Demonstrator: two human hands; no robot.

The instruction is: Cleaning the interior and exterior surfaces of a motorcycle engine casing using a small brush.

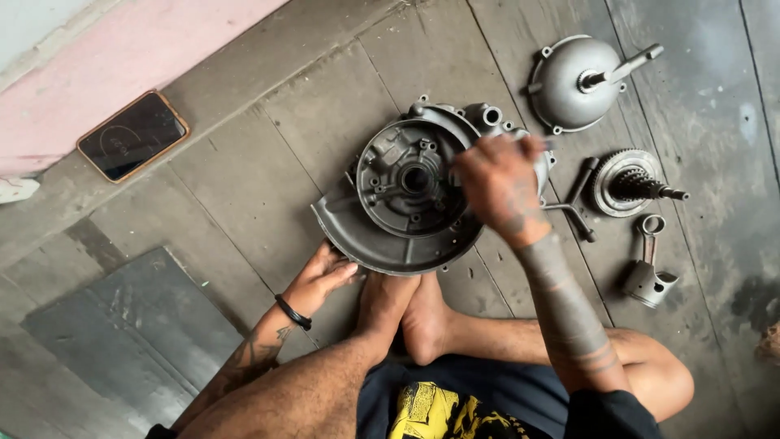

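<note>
A grey metal engine case half (406, 191) lies on the wooden floor in front of my bare feet (406, 313). My left hand (319, 278) rests against its lower left rim, fingers spread along the edge. My right hand (497, 185) hovers over the case's right side, fingers closed around something thin that is mostly hidden; I cannot tell what it is.
A domed metal cover with a lever (581, 80) lies at the upper right. Below it sit a gear cluster on a shaft (634, 183), a T-shaped wrench (577, 203) and a piston with rod (648, 272). A phone (132, 135) lies at left, and a dark mat (130, 333) at lower left.
</note>
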